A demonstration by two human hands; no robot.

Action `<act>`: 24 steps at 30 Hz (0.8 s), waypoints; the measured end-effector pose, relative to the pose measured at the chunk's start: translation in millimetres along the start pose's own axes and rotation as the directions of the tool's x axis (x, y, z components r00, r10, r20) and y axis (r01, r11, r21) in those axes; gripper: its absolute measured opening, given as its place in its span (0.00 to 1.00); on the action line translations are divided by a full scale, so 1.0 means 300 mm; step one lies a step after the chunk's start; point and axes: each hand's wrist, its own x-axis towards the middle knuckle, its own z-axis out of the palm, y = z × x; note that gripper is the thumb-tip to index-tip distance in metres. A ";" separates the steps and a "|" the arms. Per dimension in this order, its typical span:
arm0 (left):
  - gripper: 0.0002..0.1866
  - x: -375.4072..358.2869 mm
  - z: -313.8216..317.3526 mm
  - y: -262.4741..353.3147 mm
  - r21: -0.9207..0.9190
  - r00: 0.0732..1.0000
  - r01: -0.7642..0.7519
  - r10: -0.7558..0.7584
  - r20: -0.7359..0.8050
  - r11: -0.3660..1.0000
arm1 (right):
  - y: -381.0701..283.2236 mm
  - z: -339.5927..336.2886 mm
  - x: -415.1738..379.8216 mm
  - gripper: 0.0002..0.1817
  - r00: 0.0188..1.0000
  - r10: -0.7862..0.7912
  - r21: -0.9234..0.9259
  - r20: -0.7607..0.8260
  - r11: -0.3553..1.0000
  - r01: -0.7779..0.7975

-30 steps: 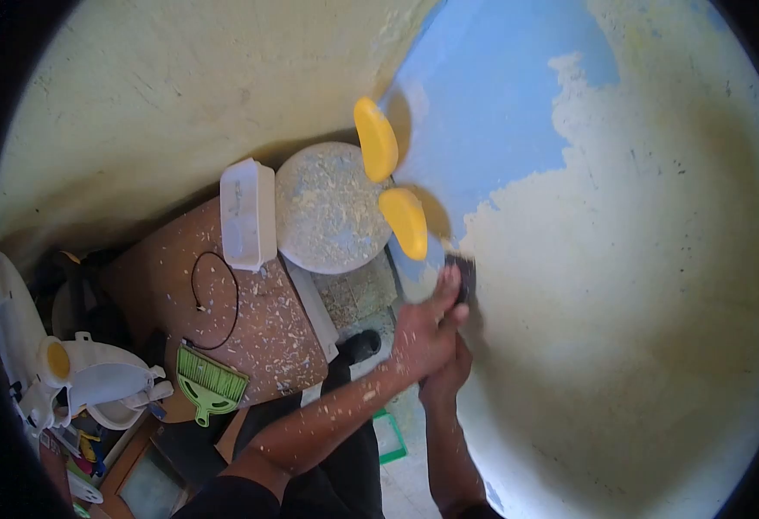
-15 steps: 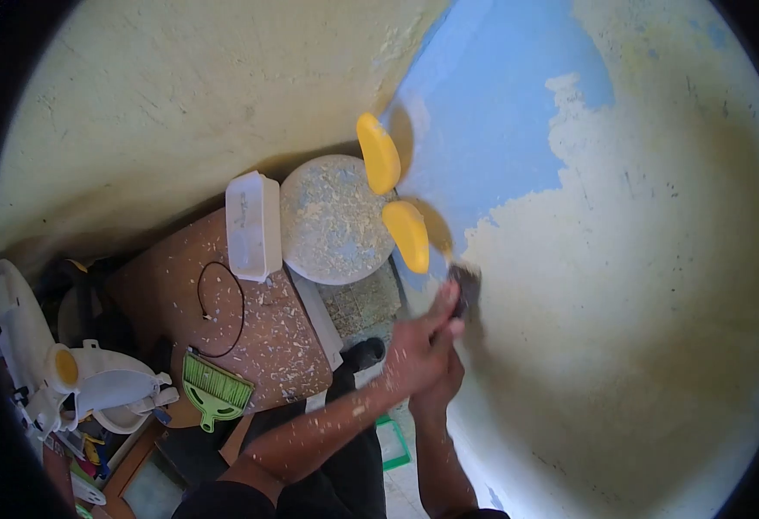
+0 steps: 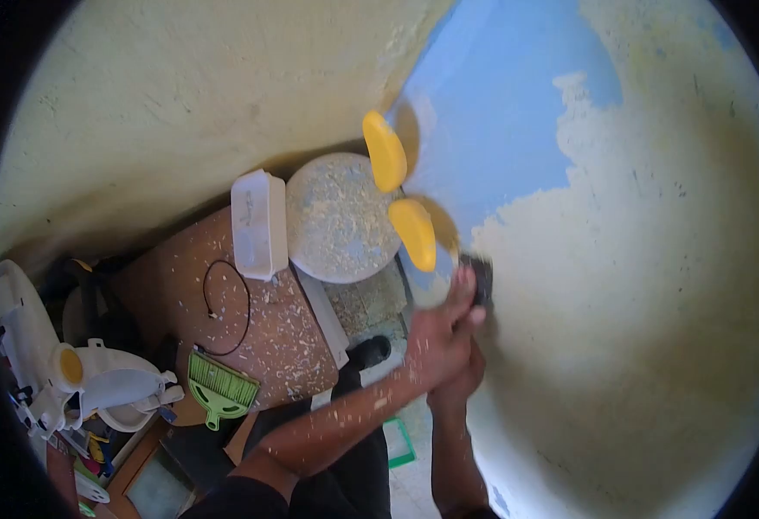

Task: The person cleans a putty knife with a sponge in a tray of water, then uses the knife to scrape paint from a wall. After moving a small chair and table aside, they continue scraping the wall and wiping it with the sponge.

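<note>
A dark flat scraper (image 3: 478, 278) rests against the wall (image 3: 587, 285), at the ragged edge between pale paint and the exposed blue patch (image 3: 501, 130). My left hand (image 3: 436, 342) is closed, its fingers pressed at the scraper's near end. Below and partly behind it, my right hand (image 3: 466, 378) is closed at the lower end of the tool, whose handle the hands hide. Paint flakes speckle my left forearm. Just up and left of the scraper, two yellow rounded pieces (image 3: 385, 151) stick out by the wall.
A round stool top (image 3: 342, 216) covered in flakes stands beside a white plastic tub (image 3: 258, 225). The brown table (image 3: 289, 346) holds a black cable (image 3: 248, 303), a green brush-like tool (image 3: 222, 385) and scattered flakes. White plastic equipment (image 3: 107, 376) lies at the left. A green frame (image 3: 408, 443) is on the floor.
The view has shifted slightly, so most things appear a little farther right. Both hands and the scraper remain together at the wall, with the blade showing more fully.
</note>
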 end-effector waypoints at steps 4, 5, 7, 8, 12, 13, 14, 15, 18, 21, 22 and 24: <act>0.25 0.008 -0.036 -0.017 -0.025 0.999 0.050 -0.049 0.021 0.998 | 0.060 -0.010 -0.038 0.20 1.000 -0.001 -0.054 0.012 0.999 0.002; 0.25 -0.014 -0.035 -0.023 0.002 0.999 0.016 -0.017 0.037 1.000 | 0.058 -0.004 -0.047 0.20 0.998 -0.066 -0.141 -0.013 0.988 0.063; 0.26 -0.008 -0.031 0.009 0.004 0.998 -0.054 0.054 0.045 0.999 | 0.028 0.017 -0.024 0.19 0.997 -0.059 -0.095 -0.043 0.994 0.055; 0.25 0.004 -0.024 0.014 0.015 0.999 -0.029 0.029 0.020 0.999 | 0.018 0.021 -0.023 0.18 0.996 -0.029 -0.053 -0.083 0.998 0.025; 0.24 0.069 -0.055 0.033 -0.029 0.984 0.177 -0.176 0.028 0.984 | 0.051 0.002 0.025 0.19 0.998 -0.035 0.027 0.044 0.999 0.033; 0.24 0.071 -0.074 0.041 -0.045 0.969 0.242 -0.239 0.064 0.969 | 0.066 0.005 0.030 0.24 0.993 -0.008 0.099 0.118 0.995 -0.004; 0.24 0.043 -0.067 -0.005 -0.022 0.995 0.102 -0.101 0.025 0.995 | 0.074 0.011 0.006 0.22 0.999 0.019 0.079 0.043 0.997 -0.022; 0.24 -0.002 -0.048 -0.029 -0.020 0.995 0.095 -0.095 0.024 0.995 | 0.063 0.020 0.012 0.22 0.999 0.013 0.082 0.046 0.997 -0.016; 0.25 -0.055 0.000 -0.069 0.064 0.999 -0.039 0.037 0.034 0.997 | 0.036 0.047 0.049 0.19 0.999 -0.018 0.131 0.048 0.991 0.012; 0.25 0.054 -0.019 -0.048 0.044 0.993 0.113 -0.112 -0.028 0.993 | 0.052 0.019 0.016 0.17 1.000 -0.004 0.162 0.014 0.987 0.001; 0.25 0.099 -0.090 0.085 0.052 0.904 0.403 -0.406 0.136 0.914 | 0.059 0.014 0.010 0.17 1.000 -0.002 0.159 0.014 0.987 0.000; 0.25 0.075 -0.083 0.016 0.029 0.965 0.248 -0.249 0.083 0.968 | 0.072 0.021 0.010 0.19 0.999 -0.001 0.099 0.033 0.995 -0.002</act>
